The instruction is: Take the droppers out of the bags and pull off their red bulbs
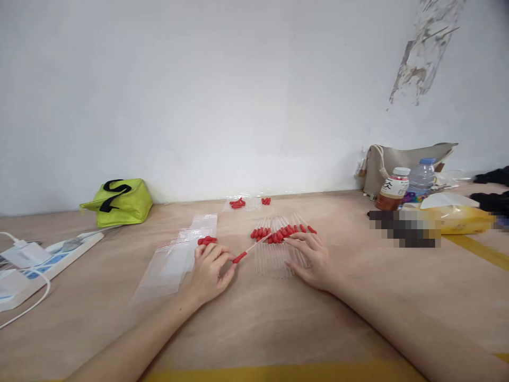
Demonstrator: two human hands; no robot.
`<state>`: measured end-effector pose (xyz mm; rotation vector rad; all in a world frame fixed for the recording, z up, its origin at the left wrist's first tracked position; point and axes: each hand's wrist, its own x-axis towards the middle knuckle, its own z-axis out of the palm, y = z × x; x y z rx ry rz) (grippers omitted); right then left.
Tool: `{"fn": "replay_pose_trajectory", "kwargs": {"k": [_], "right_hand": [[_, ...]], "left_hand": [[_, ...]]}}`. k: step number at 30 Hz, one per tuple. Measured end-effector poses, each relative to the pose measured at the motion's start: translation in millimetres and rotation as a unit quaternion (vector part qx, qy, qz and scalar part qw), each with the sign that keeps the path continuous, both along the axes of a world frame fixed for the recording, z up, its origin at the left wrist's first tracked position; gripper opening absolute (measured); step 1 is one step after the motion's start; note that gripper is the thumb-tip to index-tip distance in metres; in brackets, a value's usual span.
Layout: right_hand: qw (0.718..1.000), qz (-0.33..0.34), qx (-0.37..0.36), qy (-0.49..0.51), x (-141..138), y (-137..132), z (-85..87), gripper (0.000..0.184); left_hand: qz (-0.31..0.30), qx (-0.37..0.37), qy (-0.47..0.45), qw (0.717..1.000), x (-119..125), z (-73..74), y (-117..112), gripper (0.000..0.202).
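Pinched by its red end in the left hand [211, 266], one red-tipped stick [255, 245] slants over the stick pile [274, 234], right hand [313, 261] thumb and fingers apart alongside, where a sideways brush could scatter the pile.

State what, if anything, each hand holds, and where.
Left hand: a red-tipped stick, by its red end. Right hand: open, nothing visibly held.

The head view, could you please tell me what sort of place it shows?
Probably an informal work table against a wall: red-tipped sticks, clear plastic bags and a power strip lie on it.
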<state>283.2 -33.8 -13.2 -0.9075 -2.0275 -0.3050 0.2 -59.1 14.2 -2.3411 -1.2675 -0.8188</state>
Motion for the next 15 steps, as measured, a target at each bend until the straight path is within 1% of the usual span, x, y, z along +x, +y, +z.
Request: {"fn": "replay_pose_trajectory", "kwargs": {"k": [2,3,5,10,13,15], "right_hand": [[0.998,0.009,0.014,-0.054,-9,-9,4.5,0.044],[0.997,0.01,0.021,-0.074,-14,-13,6.0,0.045],[0.994,0.012,0.037,-0.098,-21,-17,7.0,0.04],[0.992,0.02,0.049,-0.116,-31,-16,1.7,0.023],[0.992,0.026,0.043,-0.119,-33,-15,-0.4,0.019],[0.992,0.037,0.037,-0.113,-35,-17,-0.6,0.018]], "left_hand": [[-0.029,-0.001,0.005,1.0,3,-3.4,-7,0.013],[-0.04,-0.001,0.008,0.999,5,-5.0,-8,0.013],[-0.058,0.002,0.01,0.998,7,-8.2,-9,0.013],[-0.093,-0.001,0.0,0.996,9,-13.5,-7,0.012],[-0.103,-0.016,-0.011,0.994,10,-12.6,-10,0.013],[-0.107,-0.037,-0.018,0.993,13,-11.1,-12,0.021]]}}
